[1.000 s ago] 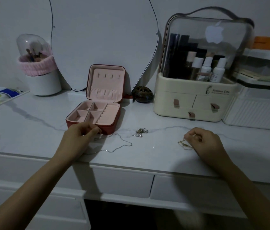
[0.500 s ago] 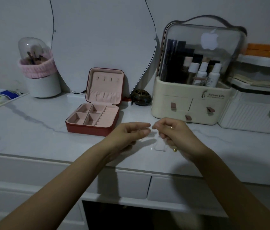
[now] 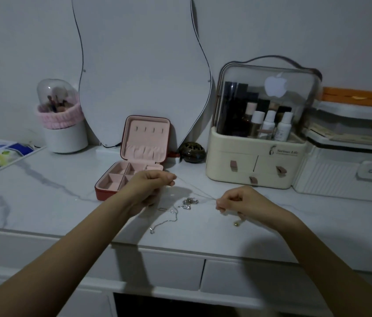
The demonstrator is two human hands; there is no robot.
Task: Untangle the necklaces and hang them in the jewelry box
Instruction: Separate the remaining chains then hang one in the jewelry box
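Fine chain [image 3: 194,191] now drawn taut above the table's front edge, pinched by left hand [image 3: 150,186] and right hand [image 3: 240,202], pulled apart from meeting half a second ago. Loose silver necklace [image 3: 166,219] and knotted clump [image 3: 188,203] back in view beneath. Jewelry box [image 3: 134,165] open behind, hooks bare; probably one strand freed.

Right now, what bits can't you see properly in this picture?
Head view only:
- Thin chain stretched between left hand and right hand: too fine to see its clasp.
- Silver tangle: too small to count necklaces.
- Jewelry box front compartments: left hand covers them.
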